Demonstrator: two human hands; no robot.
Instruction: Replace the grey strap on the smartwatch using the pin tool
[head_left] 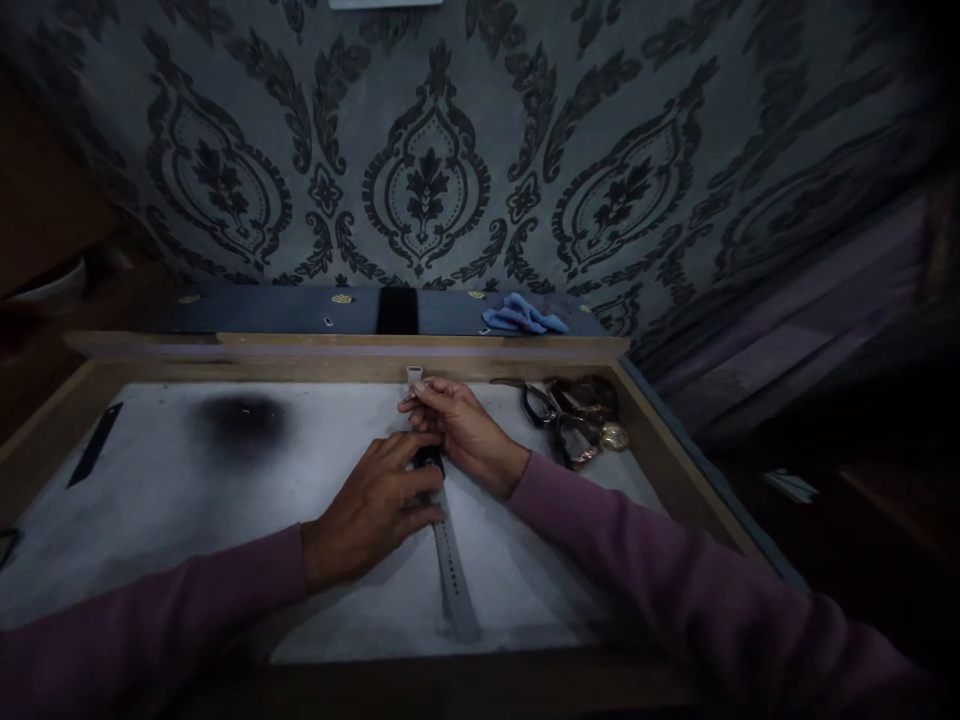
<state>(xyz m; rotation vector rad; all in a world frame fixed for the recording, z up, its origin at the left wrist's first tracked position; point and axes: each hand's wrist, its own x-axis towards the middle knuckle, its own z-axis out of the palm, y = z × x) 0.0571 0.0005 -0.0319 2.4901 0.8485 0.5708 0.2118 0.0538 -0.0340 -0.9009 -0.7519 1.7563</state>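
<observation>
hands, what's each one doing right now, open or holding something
Left hand: closed on the watch.
Right hand: pinched closed at its far strap; exact hold unclear.

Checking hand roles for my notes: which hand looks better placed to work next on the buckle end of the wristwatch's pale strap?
Likely the right hand: it is right at the strap's far, buckle end, while the left hand is at the dark watch body.

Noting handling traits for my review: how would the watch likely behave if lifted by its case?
The pale strap, long and thin, would probably flex and dangle. The dark case looks bulkier, so likely holds most weight.
</observation>
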